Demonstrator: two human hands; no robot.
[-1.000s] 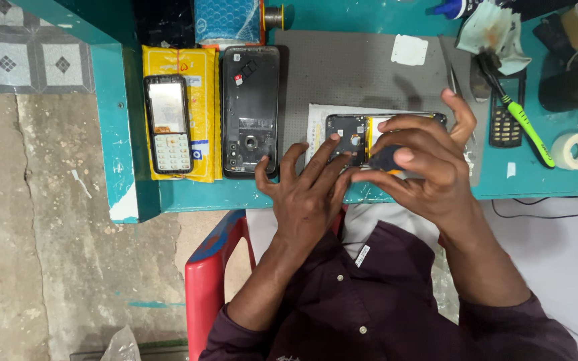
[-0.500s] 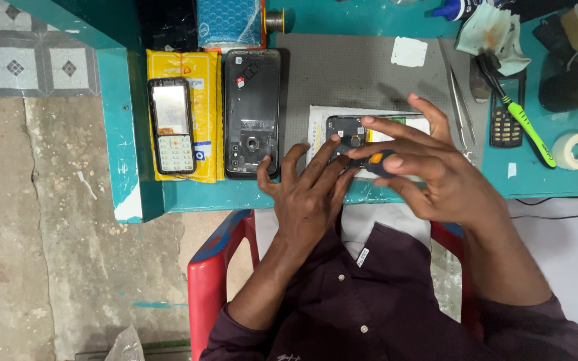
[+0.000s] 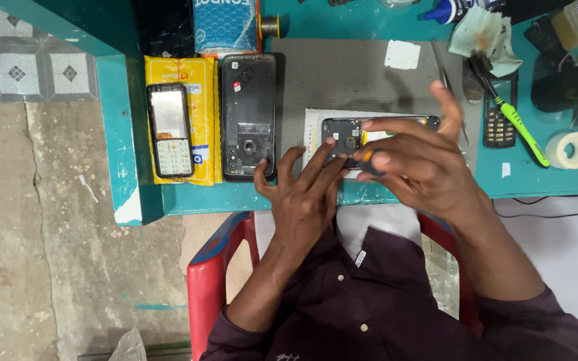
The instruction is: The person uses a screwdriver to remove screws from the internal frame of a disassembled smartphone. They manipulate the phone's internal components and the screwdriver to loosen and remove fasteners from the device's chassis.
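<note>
Bench: teal table (image 3: 382, 17) with a grey mat (image 3: 342, 80) on top; bare concrete floor and a bit of patterned tile off to the side, red plastic chair (image 3: 212, 281) under the person.
Head view, change: a second ago the right hand (image 3: 423, 167) was cupped low over the open phone (image 3: 346, 137); now it's lifted a bit, fingers fanned, index pointing up, and more of the phone shows.
Left hand (image 3: 306, 194): hasn't moved much, fingertips pressed flat on the phone's near end, pinning it, not wrapped around it.
Right hand grip: thumb and finger pinch something small, dark with an orange bit, right over the phone; can't tell what it is.
Phone: lies on a white sheet (image 3: 316, 120) on the mat, insides up, touching both hands.
My read: looks like fiddly work on the board end, right hand re-gripping its little tool.
Around: back cover (image 3: 249, 113) and keypad phone (image 3: 170, 130) on a yellow packet (image 3: 202, 100) to the left; tweezers (image 3: 444, 73), green brush (image 3: 516, 127), tape roll (image 3: 570, 148) to the right.
</note>
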